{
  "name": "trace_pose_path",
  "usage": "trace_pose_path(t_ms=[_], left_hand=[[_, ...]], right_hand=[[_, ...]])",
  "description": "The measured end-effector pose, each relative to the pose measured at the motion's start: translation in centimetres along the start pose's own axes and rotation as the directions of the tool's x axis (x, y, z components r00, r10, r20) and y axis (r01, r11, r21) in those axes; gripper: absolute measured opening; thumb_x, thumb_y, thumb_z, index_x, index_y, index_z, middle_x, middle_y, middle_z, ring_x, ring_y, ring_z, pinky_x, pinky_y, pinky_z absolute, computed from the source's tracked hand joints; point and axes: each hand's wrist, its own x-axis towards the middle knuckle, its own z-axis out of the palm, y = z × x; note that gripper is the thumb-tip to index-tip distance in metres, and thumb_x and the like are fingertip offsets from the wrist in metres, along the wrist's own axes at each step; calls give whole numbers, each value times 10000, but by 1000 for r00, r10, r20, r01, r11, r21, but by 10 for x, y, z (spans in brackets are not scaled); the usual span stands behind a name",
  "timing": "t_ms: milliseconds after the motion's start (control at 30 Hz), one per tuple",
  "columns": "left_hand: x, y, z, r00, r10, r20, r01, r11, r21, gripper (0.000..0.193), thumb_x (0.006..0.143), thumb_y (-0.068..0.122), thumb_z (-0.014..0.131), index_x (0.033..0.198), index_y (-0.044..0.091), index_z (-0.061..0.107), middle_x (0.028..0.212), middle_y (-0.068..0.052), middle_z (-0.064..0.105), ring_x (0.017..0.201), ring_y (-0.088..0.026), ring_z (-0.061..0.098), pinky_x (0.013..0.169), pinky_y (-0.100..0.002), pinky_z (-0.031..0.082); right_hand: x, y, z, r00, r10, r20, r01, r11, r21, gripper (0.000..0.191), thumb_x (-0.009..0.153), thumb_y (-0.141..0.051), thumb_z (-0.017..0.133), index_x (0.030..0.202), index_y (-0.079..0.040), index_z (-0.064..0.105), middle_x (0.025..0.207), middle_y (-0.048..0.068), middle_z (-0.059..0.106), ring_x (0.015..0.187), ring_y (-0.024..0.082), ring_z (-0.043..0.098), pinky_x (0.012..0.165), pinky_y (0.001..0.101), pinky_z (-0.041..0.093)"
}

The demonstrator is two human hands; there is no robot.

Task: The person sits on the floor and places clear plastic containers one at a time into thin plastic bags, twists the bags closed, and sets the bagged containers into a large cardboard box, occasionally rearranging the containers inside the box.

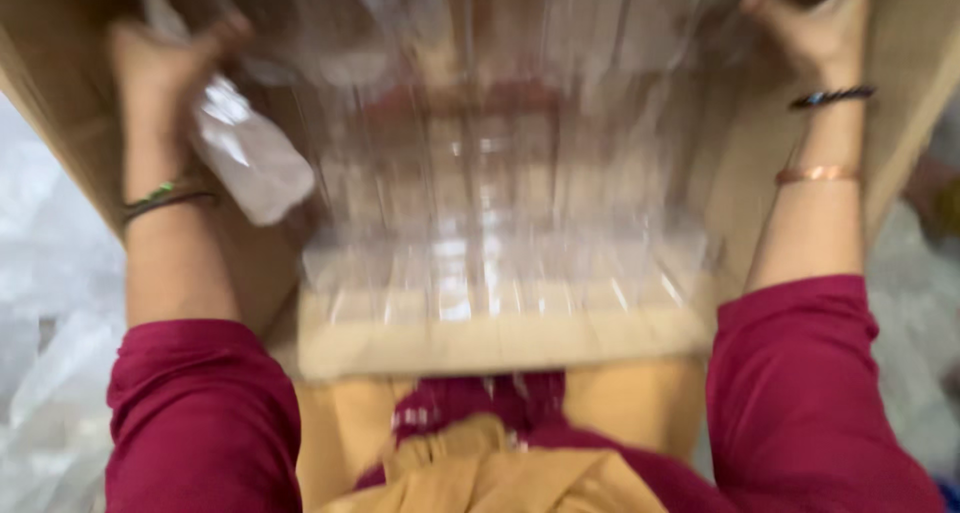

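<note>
The picture is badly blurred by motion. A brown cardboard box [500, 338] stands open in front of me, filled with clear plastic items [480, 203] packed in rows. My left hand [160, 68] is at the box's upper left and grips a crumpled clear plastic wrapper [245, 148] that hangs down from it. My right hand [815, 33] is at the upper right, fingers curled at the box's side flap; whether it grips the flap or the clear plastic is lost in the blur. Both arms wear dark red sleeves and bangles at the wrists.
Pale crumpled plastic sheeting [40, 303] lies to the left of the box, and more of it [920, 313] to the right. The box's tall cardboard flaps [900, 103] rise on both sides. My yellow and red clothing [480, 463] is at the bottom.
</note>
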Motion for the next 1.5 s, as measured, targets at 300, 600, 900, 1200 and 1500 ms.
trace_pose_path(t_ms=[300, 600, 900, 1200, 1500], left_hand=[[-196, -26, -105, 996, 84, 25, -88, 950, 298, 1099, 736, 541, 988, 1452, -127, 490, 1339, -295, 635, 1234, -372, 602, 1010, -433, 476], [-339, -79, -96, 964, -259, 64, 232, 932, 278, 1067, 546, 612, 967, 1206, -130, 579, 1113, -292, 704, 1046, -344, 708, 880, -425, 558], [-351, -122, -62, 971, -232, 50, 213, 946, 246, 1120, 560, 632, 932, 1316, -96, 537, 1104, -320, 703, 1045, -428, 694, 885, -458, 545], [-343, -161, -57, 982, -176, 67, 143, 928, 344, 1114, 639, 639, 960, 1338, -130, 558, 1213, -343, 670, 1128, -444, 660, 933, -484, 524], [-346, -157, -57, 971, -228, 77, 182, 904, 388, 1109, 647, 641, 973, 1321, -135, 556, 1159, -350, 678, 1080, -469, 666, 911, -500, 524]], right_hand=[[-233, -13, -81, 996, 83, 7, -82, 988, -133, 605, 889, -190, 876, 1289, 75, 506, 1140, 56, 608, 982, 150, 583, 864, 294, 517], [-380, -23, -60, 987, 161, 26, -152, 964, -218, 732, 868, -188, 978, 1314, 123, 488, 1237, 176, 657, 1101, 224, 672, 953, 343, 576], [-379, -42, -38, 956, 286, 58, -271, 945, -185, 879, 810, -305, 935, 1386, 143, 445, 1296, 219, 630, 1175, 279, 646, 1052, 410, 545], [-391, -54, -16, 954, 189, -231, -265, 894, -362, 1140, 713, -471, 999, 1512, 81, 401, 1458, 234, 582, 1367, 326, 575, 1155, 423, 467], [-426, -107, 12, 851, -59, -522, -196, 886, -420, 1069, 822, -289, 1011, 1539, 56, 298, 1451, 284, 574, 1346, 391, 588, 1162, 439, 472]])
